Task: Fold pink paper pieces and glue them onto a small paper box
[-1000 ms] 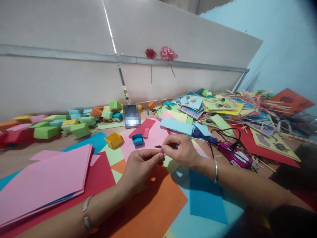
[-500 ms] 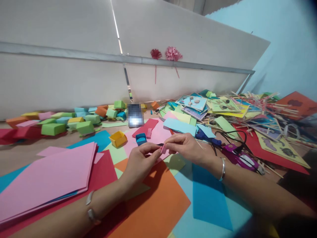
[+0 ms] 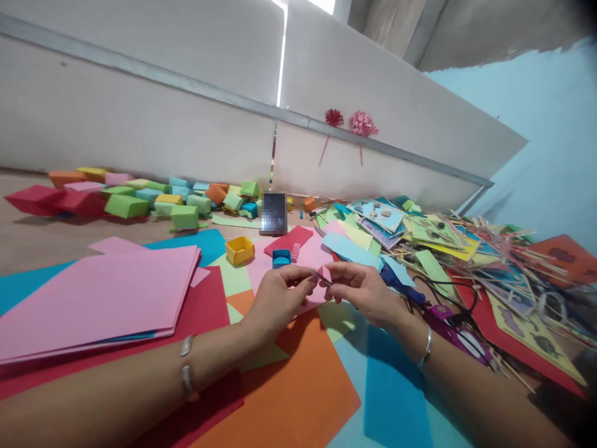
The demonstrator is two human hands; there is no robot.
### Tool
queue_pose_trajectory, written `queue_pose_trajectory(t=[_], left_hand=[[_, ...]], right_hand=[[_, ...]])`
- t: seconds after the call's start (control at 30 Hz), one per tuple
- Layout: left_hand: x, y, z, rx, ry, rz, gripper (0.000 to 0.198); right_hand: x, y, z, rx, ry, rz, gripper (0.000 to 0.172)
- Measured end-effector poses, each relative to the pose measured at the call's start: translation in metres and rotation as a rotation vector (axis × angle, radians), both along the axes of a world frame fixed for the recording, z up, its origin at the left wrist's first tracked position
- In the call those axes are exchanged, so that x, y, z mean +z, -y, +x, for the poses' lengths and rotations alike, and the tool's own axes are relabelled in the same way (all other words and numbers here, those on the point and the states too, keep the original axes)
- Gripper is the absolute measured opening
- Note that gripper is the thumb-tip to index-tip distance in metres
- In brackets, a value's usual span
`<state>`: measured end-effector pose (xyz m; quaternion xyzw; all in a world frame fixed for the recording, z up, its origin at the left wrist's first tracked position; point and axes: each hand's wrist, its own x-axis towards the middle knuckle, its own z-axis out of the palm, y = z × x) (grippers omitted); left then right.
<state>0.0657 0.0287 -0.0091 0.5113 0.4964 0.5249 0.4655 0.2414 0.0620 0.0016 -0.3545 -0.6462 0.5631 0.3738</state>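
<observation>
My left hand [image 3: 280, 297] and my right hand [image 3: 361, 291] meet over the coloured sheets and pinch a small pink piece of paper [image 3: 325, 274] between their fingertips. Both hands are closed on it, thumbs against forefingers. A thin dark strip shows at the piece's left edge, between the fingers. Each wrist wears a metal bangle. Under the hands lie an orange sheet [image 3: 298, 386] and a blue sheet [image 3: 396, 379]. Just beyond the fingers sit a small blue paper box [image 3: 281, 257] and a yellow paper box [image 3: 239, 249].
A stack of pink sheets [image 3: 97, 298] lies at left on a red sheet. Several folded paper boxes [image 3: 140, 202] line the far wall. A purple glue gun [image 3: 454, 326] with black cable, picture cards [image 3: 377, 214] and scattered wooden sticks [image 3: 494, 242] fill the right side.
The view has tilted and swung, so the wall and boxes sit differently. Both hands stay pinched on the pink piece and have shifted slightly right in the frame.
</observation>
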Motion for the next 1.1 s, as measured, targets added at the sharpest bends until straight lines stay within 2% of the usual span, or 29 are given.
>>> queue_pose_trajectory(t=[0.37, 0.63, 0.9, 1.1], left_hand=[[-0.0056, -0.0008, 0.0003, -0.059, 0.02, 0.032, 0.017], [-0.0013, 0.0005, 0.001, -0.05, 0.05, 0.001, 0.014], [-0.0055, -0.0024, 0.0012, -0.054, 0.05, 0.023, 0.017], [0.002, 0.0002, 0.0016, -0.019, 0.049, -0.013, 0.016]], right_hand=[[-0.0013, 0.001, -0.0005, -0.022, 0.048, 0.043, 0.03], [-0.0062, -0.0025, 0.0041, -0.028, 0.081, 0.103, 0.029], [-0.0063, -0.001, 0.003, -0.021, 0.067, 0.098, 0.031], [-0.0052, -0.0009, 0.0044, -0.036, 0.088, 0.103, 0.029]])
